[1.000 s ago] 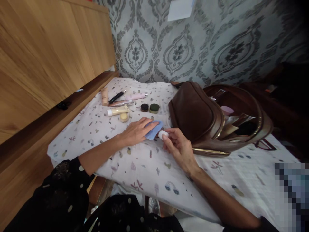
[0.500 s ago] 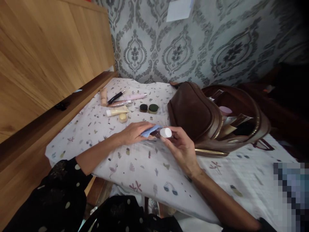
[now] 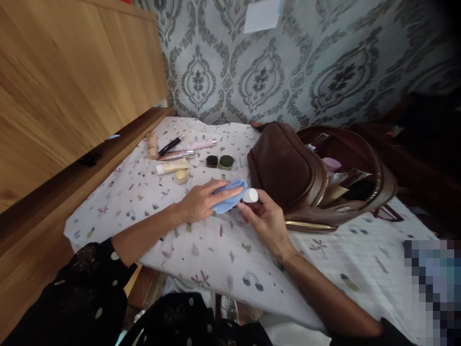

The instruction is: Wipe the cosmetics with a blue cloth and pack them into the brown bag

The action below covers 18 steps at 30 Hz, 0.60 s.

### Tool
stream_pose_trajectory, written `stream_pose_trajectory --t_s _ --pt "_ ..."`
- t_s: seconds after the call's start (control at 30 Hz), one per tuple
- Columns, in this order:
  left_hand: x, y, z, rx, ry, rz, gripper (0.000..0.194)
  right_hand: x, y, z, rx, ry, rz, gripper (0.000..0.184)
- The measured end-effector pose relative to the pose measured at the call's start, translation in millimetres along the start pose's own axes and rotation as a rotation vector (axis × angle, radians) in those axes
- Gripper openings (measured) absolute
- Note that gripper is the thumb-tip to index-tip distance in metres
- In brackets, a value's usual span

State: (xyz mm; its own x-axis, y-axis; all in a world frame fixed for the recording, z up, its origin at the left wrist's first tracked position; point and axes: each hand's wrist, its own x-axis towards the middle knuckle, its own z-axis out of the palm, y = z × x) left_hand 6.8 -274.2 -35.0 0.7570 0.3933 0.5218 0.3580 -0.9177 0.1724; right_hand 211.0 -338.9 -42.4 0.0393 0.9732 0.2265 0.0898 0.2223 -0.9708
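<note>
My left hand (image 3: 200,199) presses a folded blue cloth (image 3: 230,196) against the side of a small bottle. The bottle's white cap (image 3: 251,195) points toward me, and its dark body is mostly hidden behind the cloth and fingers. Closed around the bottle is my right hand (image 3: 268,216), thumb below the cap. Beyond my hands lie a yellow-lidded jar (image 3: 181,177), a cream tube (image 3: 173,166), and two small dark-lidded jars (image 3: 212,161). A brown leather backpack (image 3: 284,166) rests just past my right hand.
Further back are a beige tube (image 3: 151,145), a black pen-like item (image 3: 171,144) and a pink tube (image 3: 200,143). The backpack's open compartment holds several items. A wooden panel (image 3: 82,62) borders the left, and patterned wallpaper (image 3: 234,81) stands behind the white printed cloth (image 3: 223,259).
The blue cloth has spread over the bottle's side, covering the dark body seen earlier. My left hand has come up onto the cloth, while my right hand keeps its hold.
</note>
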Motion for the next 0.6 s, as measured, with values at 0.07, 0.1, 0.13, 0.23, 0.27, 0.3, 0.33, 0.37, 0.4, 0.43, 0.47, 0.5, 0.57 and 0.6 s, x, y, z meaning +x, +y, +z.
stream_pose_trajectory --t_s 0.07,0.1,0.13,0.23,0.27,0.3,0.33,0.37,0.4,0.43,0.47,0.5,0.57,0.6 --pt "0 0 -0.7 0.012 -0.046 -0.021 0.051 1 -2 1 -0.013 0.008 0.009 0.048" --pt "1 0 -0.8 0.003 -0.069 -0.044 0.052 2 -2 1 -0.022 0.009 0.009 0.048" --pt "2 0 -0.8 -0.016 -0.088 -0.076 0.053 2 -2 2 -0.028 0.011 0.005 0.048" --pt "5 -3 -0.7 -0.078 -0.144 -0.193 0.059 3 0 2 -0.028 0.026 -0.002 0.045" --pt "6 -3 -0.7 -0.080 -0.170 -0.233 0.061 3 1 2 -0.021 0.029 -0.002 0.044" --pt "7 -4 -0.9 -0.072 -0.199 -0.268 0.061 3 2 1 -0.013 0.031 0.001 0.044" --pt "8 -5 -1.0 -0.059 -0.223 -0.299 0.059 3 3 1 -0.004 0.027 0.010 0.045" --pt "8 -5 -1.2 -0.045 -0.241 -0.325 0.056 3 3 1 0.005 0.018 0.022 0.048" --pt "9 -6 -1.2 -0.036 -0.250 -0.345 0.052 3 4 1 0.017 0.007 0.034 0.051" --pt "9 -6 -1.0 -0.034 -0.252 -0.358 0.048 4 5 1 0.035 -0.006 0.044 0.056" --pt "9 -7 -0.7 -0.036 -0.252 -0.363 0.046 4 6 0 0.057 -0.022 0.051 0.060" --pt "8 -8 -0.2 -0.041 -0.252 -0.365 0.045 5 6 0 0.081 -0.039 0.055 0.063" --pt "8 -11 0.6 -0.066 -0.254 -0.354 0.044 5 5 0 0.121 -0.066 0.058 0.064" --pt "7 -12 0.6 -0.093 -0.255 -0.343 0.045 6 4 0 0.130 -0.082 0.065 0.063"
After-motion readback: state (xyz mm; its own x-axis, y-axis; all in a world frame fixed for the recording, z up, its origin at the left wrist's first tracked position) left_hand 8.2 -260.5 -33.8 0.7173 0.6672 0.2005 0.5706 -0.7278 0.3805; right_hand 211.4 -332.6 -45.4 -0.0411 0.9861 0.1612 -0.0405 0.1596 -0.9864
